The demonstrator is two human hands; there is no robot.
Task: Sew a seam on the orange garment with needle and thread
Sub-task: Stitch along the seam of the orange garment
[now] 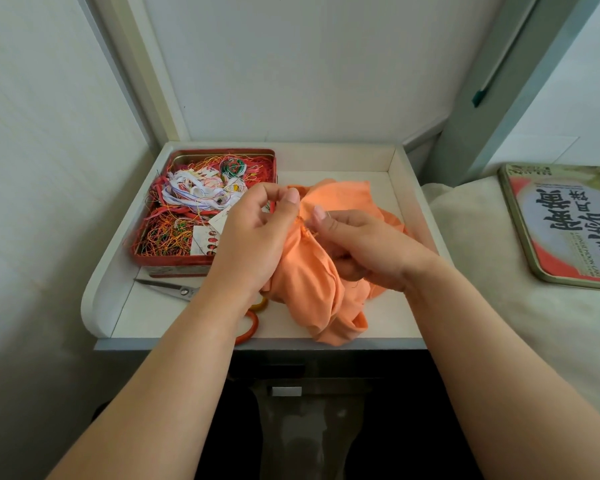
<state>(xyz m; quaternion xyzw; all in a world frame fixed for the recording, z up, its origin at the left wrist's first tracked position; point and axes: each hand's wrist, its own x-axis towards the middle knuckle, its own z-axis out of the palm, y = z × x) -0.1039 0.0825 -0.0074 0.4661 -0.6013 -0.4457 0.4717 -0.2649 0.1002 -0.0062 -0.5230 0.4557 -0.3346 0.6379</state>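
Garment [312, 271] lies bunched mid-tray, left hand [257, 233] gripping its fold, right hand [357, 244] pinching at the puckered seam [303, 230], needle too small to see; sewing seems underway, unfinished.

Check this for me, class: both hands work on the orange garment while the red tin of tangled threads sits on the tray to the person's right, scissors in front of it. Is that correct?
One detail is wrong. In the head view, the red rectangular metal tin of tangled threads sits to the person's left, not right. The rest holds: both hands, left hand and right hand, work on the crumpled orange fabric garment, with the steel scissors in front of the tin.
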